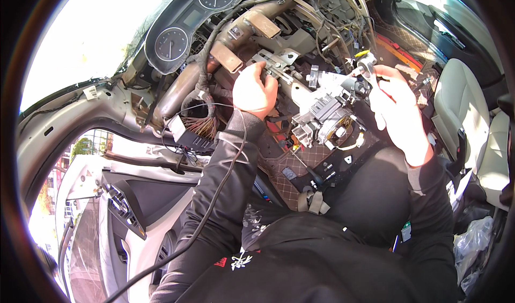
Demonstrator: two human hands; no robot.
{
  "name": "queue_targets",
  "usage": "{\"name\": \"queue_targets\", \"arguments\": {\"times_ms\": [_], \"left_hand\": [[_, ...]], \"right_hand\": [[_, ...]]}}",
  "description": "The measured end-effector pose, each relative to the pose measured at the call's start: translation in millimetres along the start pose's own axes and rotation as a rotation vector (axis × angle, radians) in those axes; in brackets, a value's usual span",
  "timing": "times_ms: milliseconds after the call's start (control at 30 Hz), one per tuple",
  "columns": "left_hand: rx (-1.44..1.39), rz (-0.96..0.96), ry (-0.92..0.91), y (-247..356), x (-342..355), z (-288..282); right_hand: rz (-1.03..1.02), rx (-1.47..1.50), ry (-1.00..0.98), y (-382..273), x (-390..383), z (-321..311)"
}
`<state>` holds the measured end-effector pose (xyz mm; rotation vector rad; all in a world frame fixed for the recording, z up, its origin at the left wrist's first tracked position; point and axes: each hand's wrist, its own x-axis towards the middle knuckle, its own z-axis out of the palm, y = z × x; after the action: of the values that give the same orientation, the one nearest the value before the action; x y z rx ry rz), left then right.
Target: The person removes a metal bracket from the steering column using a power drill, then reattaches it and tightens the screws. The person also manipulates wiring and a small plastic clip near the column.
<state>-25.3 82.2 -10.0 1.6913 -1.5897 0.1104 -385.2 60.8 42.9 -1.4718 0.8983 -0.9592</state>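
My left hand [255,91] has its fingers curled on a metal bracket [281,61] of the exposed dashboard beam [244,29]. My right hand [397,104] grips a silver ratchet wrench [369,67] with its head up among the parts at the right. Between my hands is a steering column assembly [322,118] with metal and black housings. Below my left hand, a dark module [190,139] with a bundle of wires hangs beside the beam.
An instrument cluster [171,45] is at upper left above thick harnesses. An open door [123,212] lies at lower left. Pale seats [461,104] and a crumpled plastic bag [475,241] are at right. A long thin cable [228,179] runs across my left sleeve. A quilted mat [284,174] covers the floor.
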Motion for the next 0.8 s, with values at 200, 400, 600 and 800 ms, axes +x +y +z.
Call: {"name": "queue_targets", "arguments": {"times_ms": [200, 400, 600, 800], "left_hand": [[0.041, 0.124, -0.042, 0, 0, -4], [0.060, 0.054, -0.078, -8, 3, 1], [0.041, 0.119, -0.090, 46, -6, -42], [-0.682, -0.225, -0.482, 175, -100, -80]], "right_hand": [[-0.113, -0.013, 0.172, 36, -23, -55], [0.038, 0.166, 0.167, 69, -50, -86], [0.023, -0.021, 0.063, 16, -61, -59], [-0.179, -0.360, -0.243, -28, -84, -2]]}}
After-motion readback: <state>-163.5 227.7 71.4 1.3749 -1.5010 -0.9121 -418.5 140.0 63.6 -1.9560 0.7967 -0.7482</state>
